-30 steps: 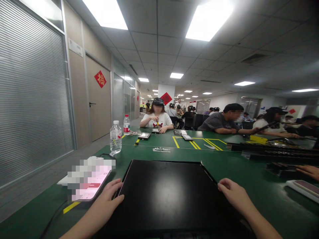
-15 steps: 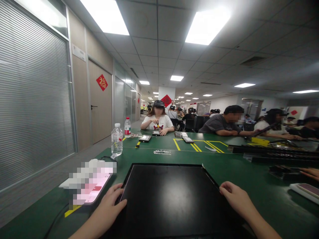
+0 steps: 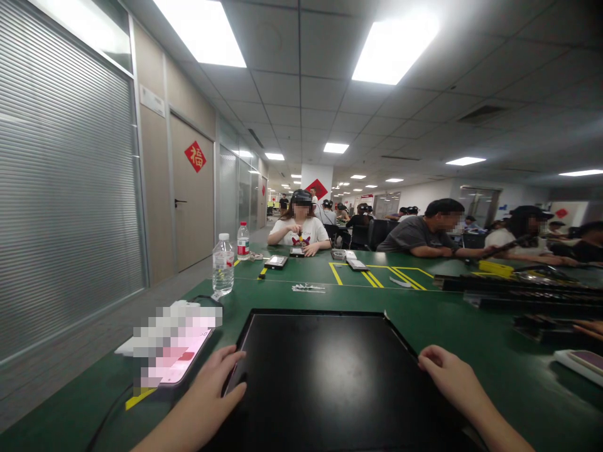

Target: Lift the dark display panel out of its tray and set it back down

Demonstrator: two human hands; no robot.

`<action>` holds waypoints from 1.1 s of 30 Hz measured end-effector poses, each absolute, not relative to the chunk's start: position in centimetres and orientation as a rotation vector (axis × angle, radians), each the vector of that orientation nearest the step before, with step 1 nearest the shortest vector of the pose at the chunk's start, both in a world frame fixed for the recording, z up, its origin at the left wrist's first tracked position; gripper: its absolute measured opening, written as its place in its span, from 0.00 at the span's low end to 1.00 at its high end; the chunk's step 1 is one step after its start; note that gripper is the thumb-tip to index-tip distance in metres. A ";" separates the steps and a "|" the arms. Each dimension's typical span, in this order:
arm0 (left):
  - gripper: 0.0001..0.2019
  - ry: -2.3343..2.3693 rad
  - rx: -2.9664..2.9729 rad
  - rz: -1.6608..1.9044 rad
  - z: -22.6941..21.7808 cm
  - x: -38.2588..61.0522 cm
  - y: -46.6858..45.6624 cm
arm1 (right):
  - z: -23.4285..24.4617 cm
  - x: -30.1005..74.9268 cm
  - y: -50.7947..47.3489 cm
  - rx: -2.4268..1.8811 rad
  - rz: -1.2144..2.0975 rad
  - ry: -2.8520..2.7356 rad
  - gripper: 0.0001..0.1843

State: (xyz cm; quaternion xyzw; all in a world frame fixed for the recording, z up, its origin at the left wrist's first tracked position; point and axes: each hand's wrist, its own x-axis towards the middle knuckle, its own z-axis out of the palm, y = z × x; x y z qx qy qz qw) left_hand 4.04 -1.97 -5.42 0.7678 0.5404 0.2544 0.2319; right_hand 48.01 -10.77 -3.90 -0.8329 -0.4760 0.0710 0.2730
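Observation:
A large black flat screen panel [image 3: 320,370] in a thin black frame lies face up on the green table before me, its glossy surface reflecting light. My left hand [image 3: 211,386] rests at its left edge, thumb and fingers apart, with fingertips over the frame. At the right edge, my right hand [image 3: 445,373] pinches the frame between thumb and curled fingers. The panel's near edge runs out of the bottom of the view.
Left of the panel lie a lit phone [image 3: 183,361] and a clear water bottle [image 3: 223,263]. Small white scraps [image 3: 308,288] lie beyond it. Dark metal strips [image 3: 509,298] and another phone [image 3: 581,364] are on the right. Co-workers sit opposite and to the right.
The left fingers have shifted slightly right, further over the panel's frame. My right hand stays at the right edge. The whole view has moved slightly.

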 end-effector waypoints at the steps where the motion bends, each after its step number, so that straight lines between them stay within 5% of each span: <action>1: 0.24 1.472 2.153 0.692 -5.2 4.0 -2.2 | -3.9 48.0 -10.8 -2.242 0.195 -1.277 0.13; 33: 0.24 1.472 2.230 0.635 -5.1 1.7 -2.2 | -5.5 48.1 -10.6 -2.231 0.248 -1.238 0.16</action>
